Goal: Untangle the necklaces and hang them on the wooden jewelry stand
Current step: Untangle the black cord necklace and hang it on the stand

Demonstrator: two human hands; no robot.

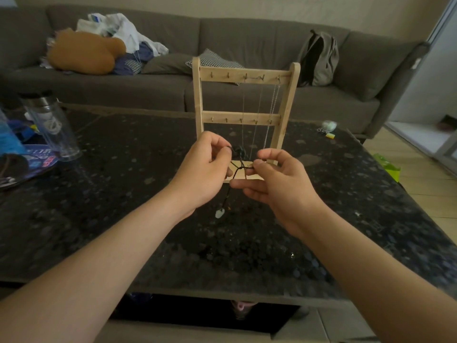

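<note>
Dark speckled stone tops the coffee table (123, 194) before you, with a grey sofa (247, 35) behind and the wooden jewelry stand (215, 116) upright at mid-table, fine chains (273, 107) already hung from its top rail. Your work is the black cord necklace (238, 167), held in the air just in front of the stand's base. Your left hand (205, 169) pinches the bunched knot (238, 152) between thumb and forefinger. Your right hand (274, 181) pinches a strand just beside it, its other fingers loosely spread beneath. A pale pendant (219, 213) dangles below, between your wrists — whether it clears the table I cannot tell. Expect the cord to be light, limp and fairly grippy, so the knot will likely bind if you pull hard. Take hold close to the tangle, on either side, and tease the loops loose — don't tug by the pendant, which looks like the one breakable part and will swing.
</note>
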